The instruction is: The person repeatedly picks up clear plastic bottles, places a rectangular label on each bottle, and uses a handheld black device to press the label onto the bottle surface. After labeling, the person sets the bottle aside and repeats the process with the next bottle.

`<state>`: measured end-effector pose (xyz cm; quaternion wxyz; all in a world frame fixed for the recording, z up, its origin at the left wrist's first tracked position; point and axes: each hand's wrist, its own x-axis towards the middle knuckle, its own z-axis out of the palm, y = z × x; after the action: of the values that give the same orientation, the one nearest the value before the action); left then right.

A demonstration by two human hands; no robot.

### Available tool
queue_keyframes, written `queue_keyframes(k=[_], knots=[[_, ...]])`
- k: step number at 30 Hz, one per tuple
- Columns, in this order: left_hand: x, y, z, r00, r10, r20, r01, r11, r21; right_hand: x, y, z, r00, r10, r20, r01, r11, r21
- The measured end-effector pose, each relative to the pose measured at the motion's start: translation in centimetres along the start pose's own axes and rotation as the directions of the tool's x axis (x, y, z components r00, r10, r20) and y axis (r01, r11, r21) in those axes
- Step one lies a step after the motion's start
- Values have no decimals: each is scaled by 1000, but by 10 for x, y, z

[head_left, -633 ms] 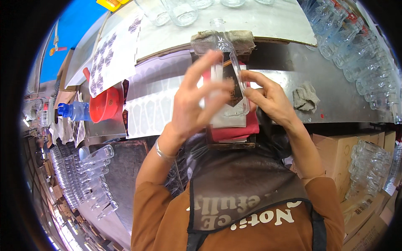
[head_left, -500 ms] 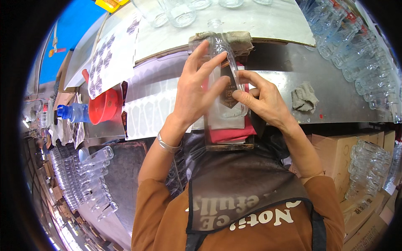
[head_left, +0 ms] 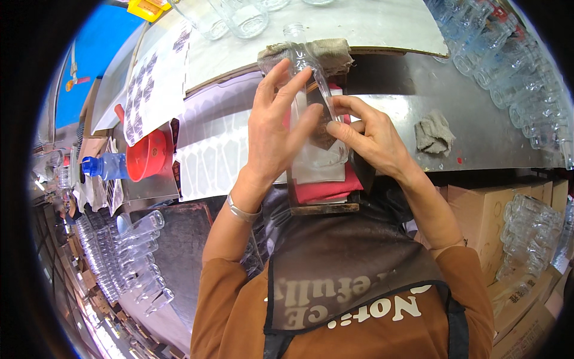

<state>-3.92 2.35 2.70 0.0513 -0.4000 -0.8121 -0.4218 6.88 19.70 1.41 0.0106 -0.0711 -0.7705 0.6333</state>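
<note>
A transparent glass bottle [head_left: 323, 158] lies in front of me, its neck pointing away over a rolled grey cloth [head_left: 335, 55]. On the bottle's body shows a dark, pointed label [head_left: 323, 137], partly covered by my fingers. My left hand [head_left: 276, 119] is over the bottle's left side with fingers spread; its thumb is blurred across the label. My right hand [head_left: 373, 133] grips the bottle's right side between thumb and fingers. Beneath the bottle are a white sheet and red cloth [head_left: 326, 190] on a narrow wooden stand [head_left: 326, 209].
Left of the stand lies a sheet of pale, bottle-shaped labels [head_left: 209, 140], beside a red dipper [head_left: 146, 157] and a blue-capped bottle [head_left: 107, 166]. A crumpled grey rag [head_left: 434, 133] rests on the metal table at right. Rows of glass bottles [head_left: 499, 72] stand beyond it.
The view has shifted slightly, so the bench things appear a little to the left. My left thumb has moved slightly over the label; my right hand keeps its grip on the bottle.
</note>
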Motion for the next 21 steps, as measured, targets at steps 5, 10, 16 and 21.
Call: queue_keyframes(k=[5, 10, 16, 21], knots=[[-4, -1, 4, 997, -42, -59, 35, 993, -116, 5, 19, 2, 998, -53, -23, 56, 983, 173], [-37, 14, 0, 852, -458, 251, 496, 557, -666, -5, 22, -4, 998, 61, 35, -66, 980, 189], [-46, 11, 7, 867, -435, 245, 466, 531, -708, -4, 13, 2, 1000, 12, 10, -13, 999, 49], [-47, 11, 10, 865, -451, 220, 459, 538, -707, -4, 15, 3, 1000, 3, 7, -3, 998, 60]])
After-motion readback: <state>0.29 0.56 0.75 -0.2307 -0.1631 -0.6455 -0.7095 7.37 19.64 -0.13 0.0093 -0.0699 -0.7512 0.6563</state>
